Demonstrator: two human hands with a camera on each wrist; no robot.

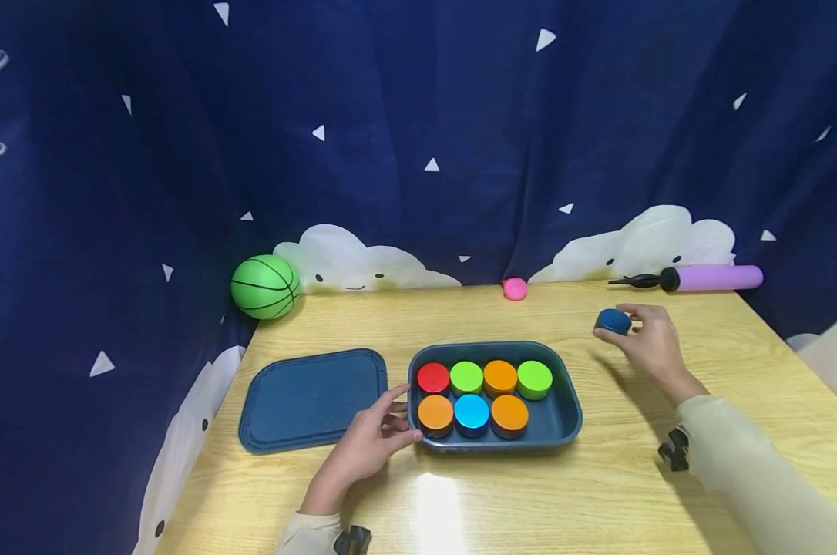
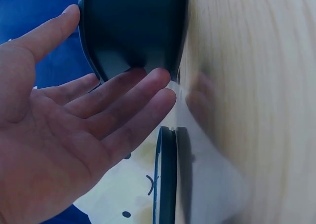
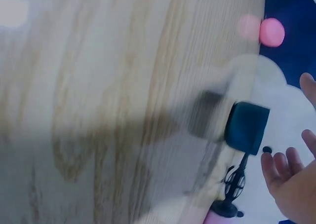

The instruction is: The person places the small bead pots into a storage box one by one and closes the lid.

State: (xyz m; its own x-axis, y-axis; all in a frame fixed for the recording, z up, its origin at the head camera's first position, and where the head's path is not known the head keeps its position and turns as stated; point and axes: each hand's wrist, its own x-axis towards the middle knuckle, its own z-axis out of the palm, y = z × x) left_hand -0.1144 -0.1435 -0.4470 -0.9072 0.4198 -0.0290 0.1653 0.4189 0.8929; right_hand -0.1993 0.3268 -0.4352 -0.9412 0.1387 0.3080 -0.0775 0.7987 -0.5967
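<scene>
My right hand (image 1: 650,347) holds a dark blue round block (image 1: 613,322) between thumb and fingers, over the table's right side. In the right wrist view this block (image 3: 247,128) shows close to the tabletop, left of the fingers (image 3: 279,167); part of the hand is out of frame. My left hand (image 1: 373,439) rests at the left end of a dark blue tray (image 1: 564,428), thumb at the rim and fingers loosely extended against the end wall (image 2: 133,41). Inside the tray, two rows of round blocks show red (image 1: 434,378), green (image 1: 466,378), orange (image 1: 509,415) and light blue (image 1: 471,412) tops.
A flat dark blue lid (image 1: 314,401) lies left of the tray. Along the back are a green ball (image 1: 266,287), a small pink round thing (image 1: 515,289) and a purple hand pump (image 1: 713,277) with a black nozzle. A blue curtain (image 1: 418,116) hangs behind the table.
</scene>
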